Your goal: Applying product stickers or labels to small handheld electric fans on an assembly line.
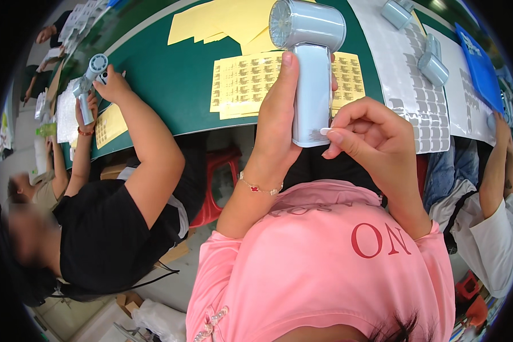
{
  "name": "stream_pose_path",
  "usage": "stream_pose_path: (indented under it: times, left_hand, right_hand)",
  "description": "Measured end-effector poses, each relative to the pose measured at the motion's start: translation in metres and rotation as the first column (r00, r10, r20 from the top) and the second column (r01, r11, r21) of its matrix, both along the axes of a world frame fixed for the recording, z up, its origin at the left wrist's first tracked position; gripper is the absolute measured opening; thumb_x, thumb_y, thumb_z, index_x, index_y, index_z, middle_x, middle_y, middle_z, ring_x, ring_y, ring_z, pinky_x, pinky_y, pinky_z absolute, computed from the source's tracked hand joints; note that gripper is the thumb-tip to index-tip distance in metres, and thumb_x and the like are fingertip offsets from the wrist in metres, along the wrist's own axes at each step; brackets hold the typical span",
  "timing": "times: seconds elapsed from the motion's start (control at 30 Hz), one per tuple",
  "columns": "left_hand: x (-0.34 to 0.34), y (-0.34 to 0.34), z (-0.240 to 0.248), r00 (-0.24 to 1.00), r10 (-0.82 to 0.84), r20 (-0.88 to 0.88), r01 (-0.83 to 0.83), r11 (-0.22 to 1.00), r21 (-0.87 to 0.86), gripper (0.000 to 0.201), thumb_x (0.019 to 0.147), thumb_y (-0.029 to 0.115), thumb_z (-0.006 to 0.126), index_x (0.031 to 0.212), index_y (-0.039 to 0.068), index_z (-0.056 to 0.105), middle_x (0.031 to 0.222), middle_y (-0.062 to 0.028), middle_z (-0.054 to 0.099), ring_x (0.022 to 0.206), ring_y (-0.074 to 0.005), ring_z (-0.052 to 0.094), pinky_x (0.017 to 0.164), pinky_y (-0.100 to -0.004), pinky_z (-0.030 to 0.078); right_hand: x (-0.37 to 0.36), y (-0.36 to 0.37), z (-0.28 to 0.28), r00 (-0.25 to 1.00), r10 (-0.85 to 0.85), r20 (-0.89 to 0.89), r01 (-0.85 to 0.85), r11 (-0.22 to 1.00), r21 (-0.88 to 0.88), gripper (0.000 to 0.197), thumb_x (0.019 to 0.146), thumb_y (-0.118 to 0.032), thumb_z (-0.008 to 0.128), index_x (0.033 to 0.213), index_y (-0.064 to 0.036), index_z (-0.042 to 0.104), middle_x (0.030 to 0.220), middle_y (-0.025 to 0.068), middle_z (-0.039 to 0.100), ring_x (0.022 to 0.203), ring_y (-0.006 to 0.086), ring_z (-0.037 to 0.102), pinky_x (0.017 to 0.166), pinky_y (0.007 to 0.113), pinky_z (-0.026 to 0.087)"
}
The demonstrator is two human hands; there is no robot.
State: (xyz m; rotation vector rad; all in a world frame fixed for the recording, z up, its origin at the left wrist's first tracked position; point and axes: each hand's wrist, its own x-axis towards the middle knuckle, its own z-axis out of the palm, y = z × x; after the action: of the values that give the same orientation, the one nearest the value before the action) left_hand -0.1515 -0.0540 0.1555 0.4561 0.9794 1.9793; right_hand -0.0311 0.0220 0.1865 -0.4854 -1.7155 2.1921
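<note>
A light-blue handheld fan (312, 85) stands upright in front of me, its round head at the top and its handle below. Wrapped round the handle is my left hand (282, 108), the thumb along its left side and fingertips showing on the right. My right hand (370, 128) pinches a small white piece (325, 131) between thumb and forefinger. That piece touches or nearly touches the handle's lower end, beside a patch of fine dark print. Whether it is a label's edge or something else, I cannot tell.
Yellow label sheets (242, 85) lie on the green table (176, 80) behind the fan. To the right, more fans (433, 62) rest on a white sheet of grey labels (402, 85), near a blue tray (479, 68). Co-workers sit on both sides; the left one holds a fan (88, 82).
</note>
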Motion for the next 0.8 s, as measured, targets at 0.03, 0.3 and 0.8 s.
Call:
stream_pose_path:
  times: [0.03, 0.3, 0.8]
  left_hand:
    - [0.001, 0.000, 0.002, 1.000, 0.015, 0.000, -0.015, 1.000, -0.012, 0.055, 0.094, 0.049, 0.032, 0.111, 0.001, 0.052, 0.085, -0.0054, 0.057, 0.076, -0.0081, 0.052, 0.065, -0.0212, 0.043]
    - [0.005, 0.000, 0.003, 0.998, 0.047, -0.028, -0.047, 0.999, 0.007, 0.054, 0.095, 0.047, 0.030, 0.112, 0.001, 0.051, 0.086, -0.0060, 0.057, 0.077, -0.0089, 0.053, 0.067, -0.0221, 0.044]
    - [0.012, -0.005, 0.004, 0.981, 0.080, -0.178, -0.097, 0.991, -0.087, 0.071, 0.091, 0.057, 0.025, 0.119, -0.005, 0.044, 0.077, -0.0059, 0.052, 0.064, -0.0109, 0.044, 0.055, -0.0218, 0.035]
  right_hand:
    - [0.000, 0.000, 0.000, 1.000, -0.003, -0.001, 0.003, 1.000, -0.001, 0.009, 0.080, 0.002, 0.061, 0.086, 0.0046, 0.054, 0.080, 0.0066, 0.057, 0.066, 0.0102, 0.058, 0.061, 0.020, 0.049]
    - [-0.002, -0.004, -0.003, 0.998, -0.059, -0.015, 0.061, 0.988, 0.141, 0.009, 0.079, 0.003, 0.062, 0.084, 0.0044, 0.054, 0.081, 0.0050, 0.056, 0.071, 0.0073, 0.055, 0.059, 0.020, 0.053]
    - [0.005, -0.005, -0.019, 0.990, -0.058, -0.129, 0.090, 0.961, 0.260, 0.011, 0.075, 0.002, 0.066, 0.081, 0.0029, 0.056, 0.077, 0.0072, 0.056, 0.066, 0.0121, 0.057, 0.056, 0.022, 0.051]
